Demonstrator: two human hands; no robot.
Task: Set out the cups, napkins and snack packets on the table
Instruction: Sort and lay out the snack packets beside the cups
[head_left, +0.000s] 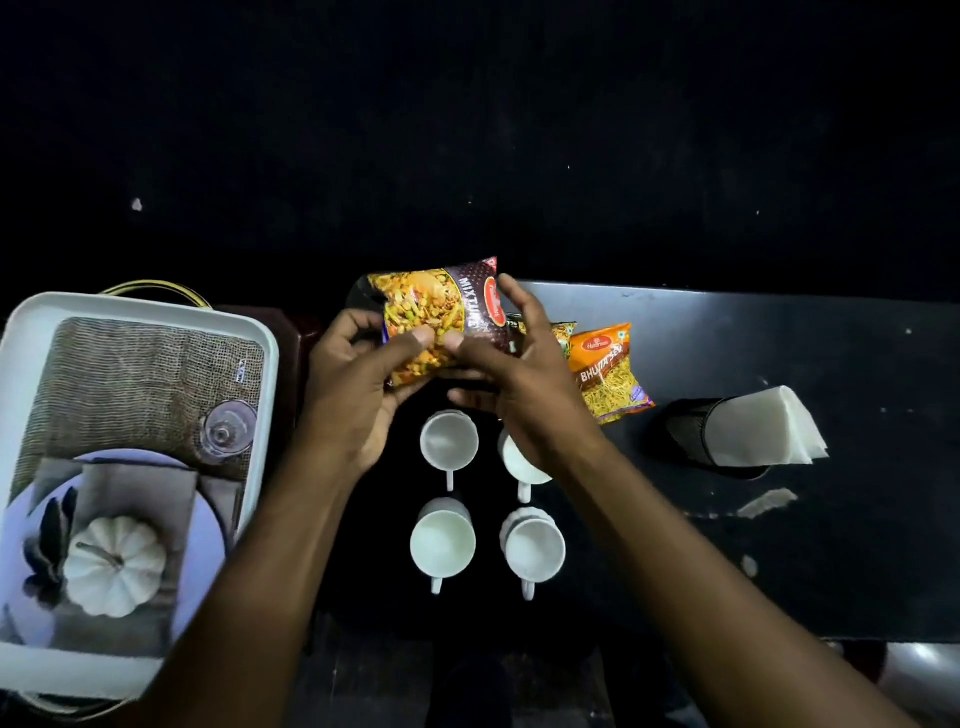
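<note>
Dark room, dark table (779, 519); left hand (348, 395) and right hand (514, 374) both pinch the mixture packet (436, 317) just above the table's far edge, long axis running left-right, bare tabletop beyond it. Counted: four white cups (449, 441) directly below the hands in two rows, handles toward the person; three snack packets, the orange one (608, 369) just right, a third mostly hidden; one napkin stack (763, 431) in a black holder (685, 426) further right.
</note>
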